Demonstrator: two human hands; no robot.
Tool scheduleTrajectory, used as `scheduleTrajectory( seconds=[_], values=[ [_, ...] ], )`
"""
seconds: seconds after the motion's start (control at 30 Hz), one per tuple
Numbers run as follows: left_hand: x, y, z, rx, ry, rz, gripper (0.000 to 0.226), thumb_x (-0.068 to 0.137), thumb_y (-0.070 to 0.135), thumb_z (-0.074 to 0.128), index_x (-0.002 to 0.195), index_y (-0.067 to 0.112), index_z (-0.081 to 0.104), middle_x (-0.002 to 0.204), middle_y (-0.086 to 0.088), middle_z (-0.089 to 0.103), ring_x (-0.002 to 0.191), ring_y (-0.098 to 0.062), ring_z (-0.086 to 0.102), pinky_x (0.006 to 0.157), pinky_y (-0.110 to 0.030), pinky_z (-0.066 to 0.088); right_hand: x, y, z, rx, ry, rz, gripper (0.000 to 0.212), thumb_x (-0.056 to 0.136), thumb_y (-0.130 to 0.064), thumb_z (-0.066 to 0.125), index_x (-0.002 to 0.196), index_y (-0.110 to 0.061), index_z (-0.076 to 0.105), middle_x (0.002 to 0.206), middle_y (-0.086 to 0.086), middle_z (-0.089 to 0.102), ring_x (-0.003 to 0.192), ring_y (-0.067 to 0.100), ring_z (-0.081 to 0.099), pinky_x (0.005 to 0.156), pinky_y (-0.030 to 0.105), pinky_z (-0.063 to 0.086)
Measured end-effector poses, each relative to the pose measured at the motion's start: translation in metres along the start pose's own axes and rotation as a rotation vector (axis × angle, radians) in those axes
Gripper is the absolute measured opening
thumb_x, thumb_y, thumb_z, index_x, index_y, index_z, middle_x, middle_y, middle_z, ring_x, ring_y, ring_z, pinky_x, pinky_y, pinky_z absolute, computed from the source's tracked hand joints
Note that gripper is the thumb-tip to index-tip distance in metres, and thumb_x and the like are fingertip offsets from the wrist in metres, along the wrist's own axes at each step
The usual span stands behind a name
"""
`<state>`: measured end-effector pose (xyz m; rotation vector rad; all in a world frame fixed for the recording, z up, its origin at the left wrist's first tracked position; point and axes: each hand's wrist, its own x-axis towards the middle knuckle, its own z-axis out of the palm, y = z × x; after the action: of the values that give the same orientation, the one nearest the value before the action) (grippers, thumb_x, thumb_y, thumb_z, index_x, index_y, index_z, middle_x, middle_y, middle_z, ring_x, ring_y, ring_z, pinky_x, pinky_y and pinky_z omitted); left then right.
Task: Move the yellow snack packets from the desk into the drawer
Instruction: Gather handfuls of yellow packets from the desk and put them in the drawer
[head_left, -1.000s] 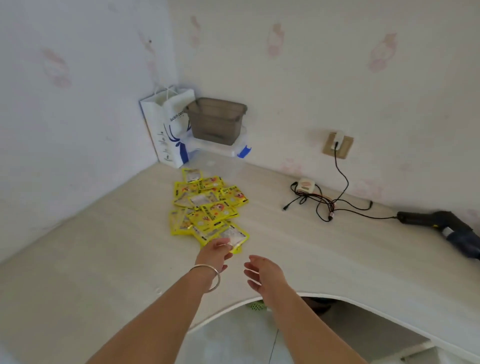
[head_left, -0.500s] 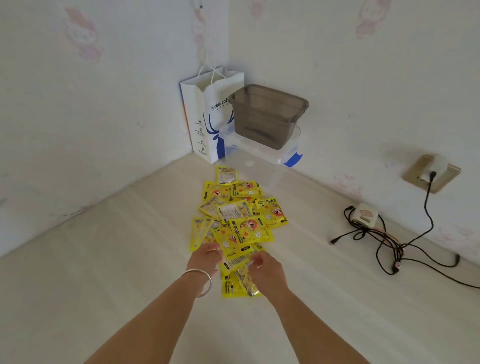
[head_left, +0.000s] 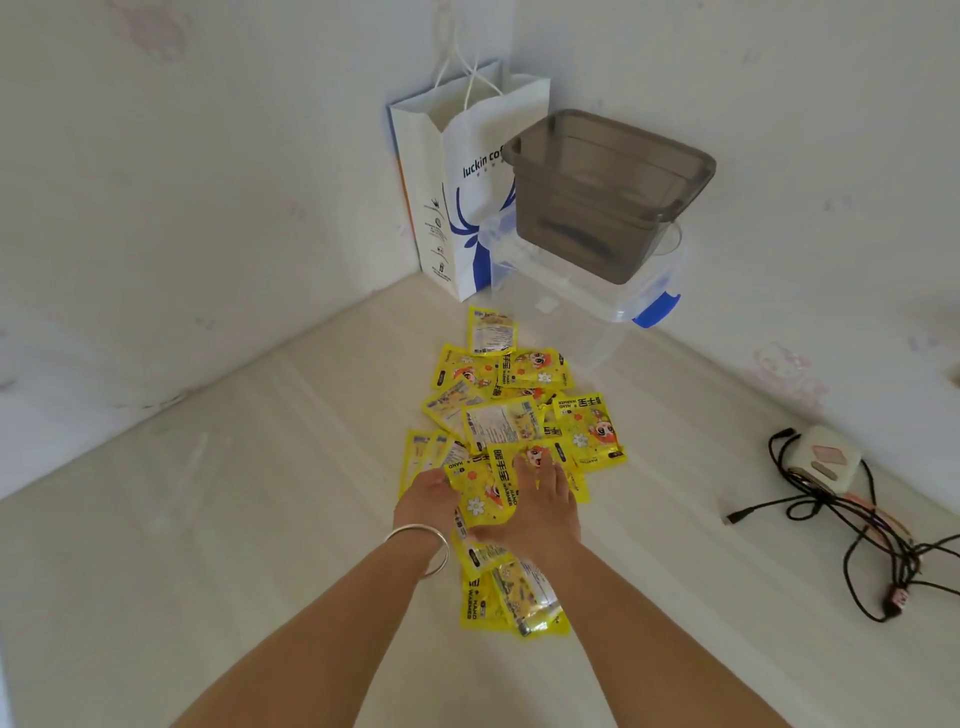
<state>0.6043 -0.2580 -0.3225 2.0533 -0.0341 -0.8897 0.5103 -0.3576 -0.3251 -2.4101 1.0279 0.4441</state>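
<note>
Several yellow snack packets (head_left: 511, 423) lie in a loose overlapping pile on the pale desk (head_left: 218, 519), near the corner. My left hand (head_left: 423, 501), with a silver bangle at the wrist, is at the pile's near left edge. Its fingertips are tucked under a yellow packet (head_left: 480, 499), which it grips. My right hand (head_left: 545, 512) lies on the same packets with fingers stretched forward and thumb spread to the left. Two more packets (head_left: 511, 597) sit beneath my right wrist. No drawer is in view.
In the corner stands a white and blue paper bag (head_left: 457, 171). A smoky grey tub (head_left: 602, 192) sits on a clear lidded box (head_left: 582, 306) beside it. A white adapter with tangled black cables (head_left: 852, 509) lies at the right.
The view has closed in on the pile. Both hands have moved forward from the pile's near edge onto the packets, the right hand now spread flat on top.
</note>
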Motion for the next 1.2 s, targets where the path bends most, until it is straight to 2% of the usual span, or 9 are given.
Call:
scheduleTrajectory(
  seconds=[0.13,0.27,0.4,0.53,0.6,0.77,0.87,0.97,1.2],
  values=[
    [0.008,0.006,0.001,-0.049,-0.088,-0.018,0.045,0.093,0.004,0.049,0.138,0.008,0.042,0.134,-0.018,0.053,0.104,-0.025,0.056,0.098,-0.037,0.045,0.009,-0.008,0.008,-0.039,-0.016,0.024,0.124,0.064,-0.078,0.058,0.153,-0.022,-0.008,0.159,0.013,-0.017,0.147,0.03,-0.017,0.12,0.044,0.006],
    [0.015,0.008,0.004,-0.024,-0.144,0.007,0.051,0.091,0.005,0.052,0.14,0.013,0.038,0.123,-0.015,0.057,0.092,-0.022,0.055,0.094,-0.041,0.05,0.014,-0.014,0.009,-0.018,0.071,0.059,0.105,0.077,-0.07,0.051,0.153,-0.015,0.003,0.16,0.011,-0.003,0.148,0.029,-0.001,0.118,0.042,0.021],
    [0.015,0.016,0.011,-0.044,-0.298,0.04,0.04,0.091,-0.006,0.048,0.129,0.009,0.047,0.099,0.0,0.054,0.063,0.003,0.061,0.062,-0.015,0.05,0.023,-0.008,0.002,-0.092,0.177,0.071,0.08,0.089,-0.052,0.052,0.149,-0.011,0.019,0.154,0.009,0.021,0.139,0.027,0.027,0.109,0.036,0.035],
    [0.01,0.018,0.021,0.023,-0.221,0.039,0.027,0.088,0.006,0.049,0.106,0.024,0.057,0.106,-0.007,0.07,0.095,-0.021,0.068,0.08,-0.033,0.054,0.024,0.002,-0.005,-0.145,0.238,0.033,0.059,0.089,-0.03,0.059,0.141,-0.016,0.034,0.141,0.004,0.04,0.127,0.023,0.041,0.099,0.031,0.042],
    [0.011,0.018,0.018,0.211,-0.092,0.118,0.026,0.088,0.011,0.044,0.099,0.029,0.059,0.1,-0.005,0.071,0.09,-0.026,0.068,0.076,-0.035,0.054,0.023,0.008,-0.012,-0.087,0.304,0.029,0.049,0.09,-0.024,0.058,0.136,-0.021,0.043,0.136,-0.001,0.048,0.123,0.02,0.047,0.094,0.03,0.045],
    [0.032,0.027,0.007,0.543,0.124,0.325,0.025,0.09,0.011,0.046,0.109,0.019,0.061,0.116,-0.005,0.059,0.104,-0.025,0.057,0.082,-0.034,0.045,0.022,0.024,-0.03,0.112,0.391,0.087,0.04,0.091,-0.019,0.052,0.13,-0.027,0.051,0.12,-0.002,0.065,0.109,0.023,0.061,0.084,0.03,0.048],
    [0.045,0.034,0.012,0.733,0.129,0.445,0.038,0.086,0.015,0.054,0.123,0.019,0.053,0.129,-0.005,0.048,0.119,-0.025,0.046,0.098,-0.033,0.041,0.027,0.031,-0.04,0.346,0.358,0.228,0.043,0.093,-0.025,0.053,0.134,-0.02,0.042,0.106,0.012,0.068,0.098,0.034,0.064,0.076,0.034,0.048],
    [0.052,0.042,0.021,0.893,0.124,0.526,0.053,0.084,0.03,0.059,0.134,0.027,0.043,0.144,0.003,0.036,0.136,-0.021,0.03,0.105,-0.036,0.039,0.036,0.04,-0.047,0.68,0.31,0.346,0.054,0.09,-0.027,0.058,0.14,-0.019,0.038,0.099,0.009,0.064,0.079,0.03,0.065,0.067,0.034,0.05],
    [0.074,0.054,0.047,1.151,0.005,0.57,0.067,0.091,0.039,0.049,0.148,0.029,0.017,0.159,0.004,0.015,0.148,-0.019,0.01,0.121,-0.045,0.007,0.047,0.071,-0.058,1.407,0.375,0.532,0.019,0.087,-0.011,0.059,0.107,-0.013,0.061,0.086,0.004,0.062,0.07,0.016,0.057,0.059,0.026,0.042]
  ],
)
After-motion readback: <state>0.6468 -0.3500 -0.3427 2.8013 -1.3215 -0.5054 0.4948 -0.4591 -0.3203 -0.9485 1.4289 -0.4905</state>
